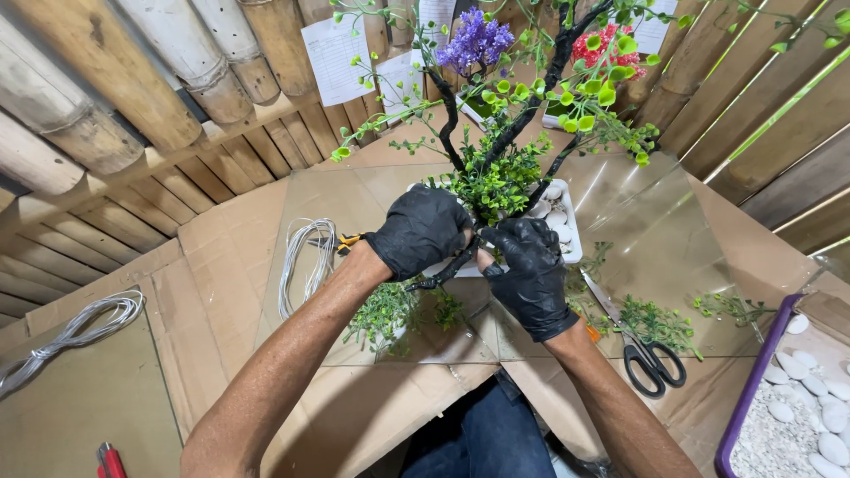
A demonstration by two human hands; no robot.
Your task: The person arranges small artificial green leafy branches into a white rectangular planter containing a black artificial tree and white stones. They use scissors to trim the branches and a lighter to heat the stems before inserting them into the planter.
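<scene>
Both my hands wear black gloves and work at the base of an artificial tree (pixel 496 146) with black twisted branches, green leaves, and purple and red flowers. The tree stands in a white rectangular pot (pixel 572 241) filled with white pebbles. My left hand (pixel 421 232) presses on the pot's near left side, over green foliage. Fingers of my right hand (pixel 531 274) are closed on a black branch (pixel 438 276) that sticks out low toward me. The pot rests on a clear sheet (pixel 655 230) over cardboard.
A coil of white wire (pixel 305 261) lies left of the pot, another wire coil (pixel 75 332) further left. Black-handled scissors (pixel 651 358) and loose green sprigs (pixel 655 319) lie to the right. A purple-rimmed tray (pixel 753 389) of white pebbles sits at the right edge. Bamboo walls surround the table.
</scene>
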